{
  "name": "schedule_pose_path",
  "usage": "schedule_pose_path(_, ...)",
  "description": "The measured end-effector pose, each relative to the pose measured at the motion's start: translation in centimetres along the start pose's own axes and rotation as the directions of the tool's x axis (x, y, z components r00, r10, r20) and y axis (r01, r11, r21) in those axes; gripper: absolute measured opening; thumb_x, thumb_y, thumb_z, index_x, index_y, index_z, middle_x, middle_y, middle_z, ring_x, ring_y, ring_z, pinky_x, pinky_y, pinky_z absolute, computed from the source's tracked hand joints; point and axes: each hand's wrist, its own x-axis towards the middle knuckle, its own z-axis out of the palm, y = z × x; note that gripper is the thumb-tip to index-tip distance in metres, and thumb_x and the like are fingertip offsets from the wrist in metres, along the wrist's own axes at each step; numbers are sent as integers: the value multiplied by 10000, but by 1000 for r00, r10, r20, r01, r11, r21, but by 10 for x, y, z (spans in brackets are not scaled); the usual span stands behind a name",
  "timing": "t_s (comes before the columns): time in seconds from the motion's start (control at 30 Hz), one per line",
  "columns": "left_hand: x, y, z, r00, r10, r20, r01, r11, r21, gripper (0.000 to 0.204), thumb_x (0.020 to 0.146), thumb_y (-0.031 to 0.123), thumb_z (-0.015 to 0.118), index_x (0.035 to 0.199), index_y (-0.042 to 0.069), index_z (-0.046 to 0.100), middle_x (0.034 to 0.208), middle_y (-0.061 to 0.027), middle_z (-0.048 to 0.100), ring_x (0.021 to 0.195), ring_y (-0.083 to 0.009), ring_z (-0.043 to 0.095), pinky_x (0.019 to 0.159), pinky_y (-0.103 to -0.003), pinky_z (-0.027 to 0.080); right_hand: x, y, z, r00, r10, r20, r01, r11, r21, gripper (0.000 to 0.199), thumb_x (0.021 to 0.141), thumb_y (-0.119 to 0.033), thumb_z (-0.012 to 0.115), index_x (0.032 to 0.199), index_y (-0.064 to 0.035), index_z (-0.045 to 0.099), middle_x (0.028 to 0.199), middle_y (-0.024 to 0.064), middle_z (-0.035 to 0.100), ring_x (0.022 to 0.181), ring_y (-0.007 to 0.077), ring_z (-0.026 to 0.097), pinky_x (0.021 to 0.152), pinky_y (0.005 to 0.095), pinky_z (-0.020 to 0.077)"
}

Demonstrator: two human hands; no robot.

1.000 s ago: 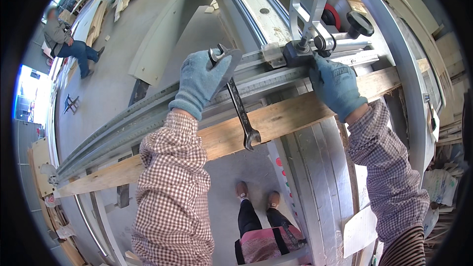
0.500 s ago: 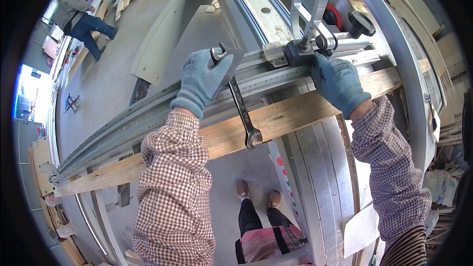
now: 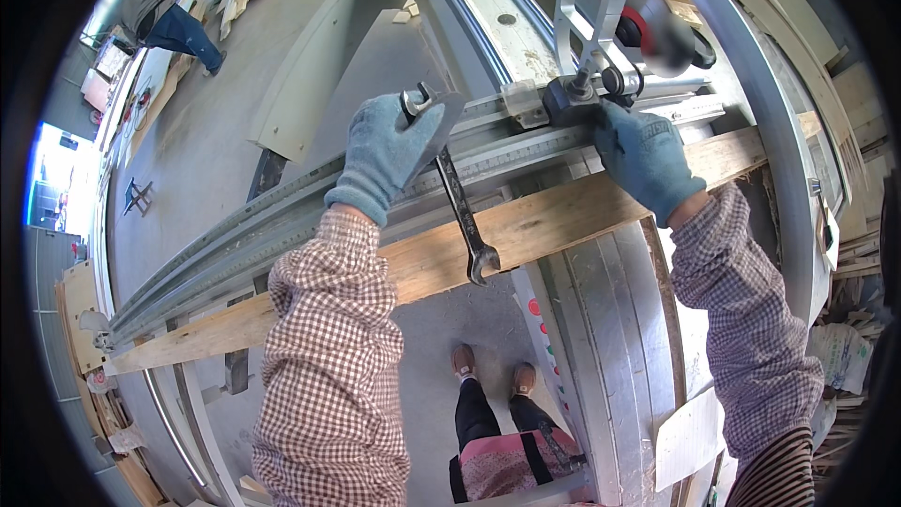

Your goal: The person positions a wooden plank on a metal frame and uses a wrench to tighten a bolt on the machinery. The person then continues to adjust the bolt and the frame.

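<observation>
My left hand (image 3: 383, 152), in a blue knitted glove, is closed around a black double open-ended wrench (image 3: 458, 207). One jaw shows above the thumb; the other hangs over a long wooden board (image 3: 535, 223). My right hand (image 3: 648, 158), gloved alike, has its fingers bent against the underside of a black clamp block (image 3: 570, 101) on the ruled metal rail (image 3: 497, 156). Its fingertips are hidden there, so whether they grip anything cannot be made out. A silver looped handle (image 3: 593, 14) rises from that block.
The board runs along the rail from lower left to right. A curved grey metal guard (image 3: 774, 141) stands at the right. Red and green buttons (image 3: 534, 307) line the machine's side near my feet. Another person (image 3: 174, 14) bends over timber at the far left.
My left hand and the wrench keep their place. My right hand has turned slightly at the clamp block. The person far off has moved up and right and leans further forward.
</observation>
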Motion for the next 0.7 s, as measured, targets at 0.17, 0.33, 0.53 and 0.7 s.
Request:
schedule_pose_path(0.17,-1,7,-2,999,7,-40,-8,999,-31,241,781,266,685,813,27,679,712,-150,649,643,-274,626,615,-352,482,-10,4,11,944,328,-35,-252,786,564,250,845,-86,559,1091,-91,603,770,121,639,608,215,631,578,339,500)
schedule_pose_path(0.33,-2,0,1,999,-33,-16,32,997,-69,242,776,266,695,820,29,676,719,-136,651,663,-274,622,631,-364,481,-2,2,1,979,203,9,-201,961,193,202,860,-184,531,1007,-77,618,838,156,651,748,325,640,676,414,502)
schedule_pose_path(0.53,-4,-2,4,998,-19,-59,17,1000,-23,246,775,273,697,832,35,675,726,-132,650,669,-278,615,639,-371,478,17,-4,-20,936,219,275,-218,975,-35,258,874,-287,492,979,-87,618,878,166,652,839,343,627,770,447,485)
schedule_pose_path(0.7,-2,6,0,998,-61,-16,60,998,-13,242,790,269,678,805,27,673,693,-146,638,637,-283,610,614,-368,469,20,-5,-27,925,165,341,-119,981,-150,250,880,-290,501,955,-76,606,853,154,658,810,322,641,739,436,503)
